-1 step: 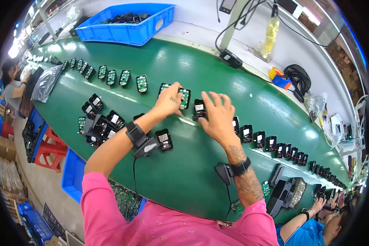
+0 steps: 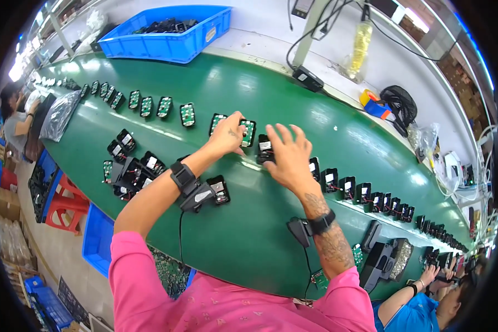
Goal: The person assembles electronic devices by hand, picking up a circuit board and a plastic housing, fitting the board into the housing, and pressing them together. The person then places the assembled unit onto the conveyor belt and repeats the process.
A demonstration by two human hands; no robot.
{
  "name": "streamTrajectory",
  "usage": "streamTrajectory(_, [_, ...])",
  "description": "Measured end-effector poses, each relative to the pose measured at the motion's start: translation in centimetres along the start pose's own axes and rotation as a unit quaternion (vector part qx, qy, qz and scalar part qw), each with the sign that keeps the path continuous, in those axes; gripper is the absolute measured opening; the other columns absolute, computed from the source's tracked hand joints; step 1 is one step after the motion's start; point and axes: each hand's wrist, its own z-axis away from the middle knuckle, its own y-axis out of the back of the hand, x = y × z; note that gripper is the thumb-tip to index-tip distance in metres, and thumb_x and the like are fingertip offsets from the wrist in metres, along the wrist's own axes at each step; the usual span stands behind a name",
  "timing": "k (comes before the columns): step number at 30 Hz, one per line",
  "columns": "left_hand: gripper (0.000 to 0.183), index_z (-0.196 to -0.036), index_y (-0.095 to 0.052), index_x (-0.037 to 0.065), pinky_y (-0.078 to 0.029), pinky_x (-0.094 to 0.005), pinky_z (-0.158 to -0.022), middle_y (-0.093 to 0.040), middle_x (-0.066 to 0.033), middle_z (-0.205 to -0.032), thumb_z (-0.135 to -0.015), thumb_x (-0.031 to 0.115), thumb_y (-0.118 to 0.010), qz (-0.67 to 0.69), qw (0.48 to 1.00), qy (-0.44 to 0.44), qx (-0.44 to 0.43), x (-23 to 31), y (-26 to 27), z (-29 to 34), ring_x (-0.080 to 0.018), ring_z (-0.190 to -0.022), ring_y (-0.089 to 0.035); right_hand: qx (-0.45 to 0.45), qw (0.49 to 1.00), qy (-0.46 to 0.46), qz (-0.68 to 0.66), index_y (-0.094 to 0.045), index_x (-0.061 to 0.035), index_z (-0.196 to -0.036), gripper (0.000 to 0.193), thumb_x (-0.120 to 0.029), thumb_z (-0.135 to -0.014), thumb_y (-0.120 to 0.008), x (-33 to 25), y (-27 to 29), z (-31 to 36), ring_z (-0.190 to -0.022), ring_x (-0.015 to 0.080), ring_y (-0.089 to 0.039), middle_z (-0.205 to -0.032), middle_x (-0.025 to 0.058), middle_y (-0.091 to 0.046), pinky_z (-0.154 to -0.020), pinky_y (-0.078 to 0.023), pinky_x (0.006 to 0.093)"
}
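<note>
a smooth, glossy green tabletop (image 2: 243, 232) carries a small rectangular black plastic housing with a green circuit board dotted with silvery solder (image 2: 248, 133), set at the left hand (image 2: 227, 136), and a similar board-filled housing (image 2: 218, 120) just beyond that hand's other side. at the right hand (image 2: 291, 157) stands an open, box-shaped black plastic housing with a white label inside (image 2: 264, 148). a spaced row of boxy board-filled housings (image 2: 187, 114) runs off to the left, and a row of open black shells with thin red wires (image 2: 347, 187) curves away to the right. the left forearm reaches diagonally inward, the hand bent over with its fingers curled and thumb low beside the board-filled housing; whether it pinches that piece cannot be told. the right forearm, tattooed, angles up and inward, palm down, its fingers fanned apart, thumb and index finger at the open housing's edge; whether they grip it cannot be told. a black strap (image 2: 321, 221) circles the right wrist.
</note>
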Motion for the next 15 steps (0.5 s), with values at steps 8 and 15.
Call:
streamTrajectory(8, [0.041, -0.129, -0.057, 0.0, -0.048, -0.0456, -0.096, -0.064, -0.022, -0.123, -0.092, 0.017, -0.062, -0.281, 0.91, -0.291, 0.092, 0.7, 0.3, 0.2, -0.0394, -0.112, -0.061, -0.075, 0.995, 0.02, -0.064, -0.058, -0.0056, -0.116, 0.058, -0.025, -0.066, -0.079, -1.8, 3.2, 4.2, -0.115, 0.0332, -0.048, -0.114, 0.0119, -0.057, -0.1, -0.035, 0.0544])
streamTrajectory(15, [0.081, -0.146, -0.044, 0.01, -0.056, -0.0344, -0.065, -0.045, -0.0161, -0.149, -0.074, 0.018, -0.081, -0.21, 0.932, -0.151, -0.254, 6.2, -6.5, 15.7, -0.0249, -0.066, -0.067, -0.07, 0.992, -0.075, -0.076, -0.053, -0.0051, -0.132, 0.075, -0.026, -0.066, -0.084, -1.5, 7.7, 18.0, -0.12, 0.0323, -0.047, -0.124, 0.0107, -0.054, -0.103, -0.036, 0.0519])
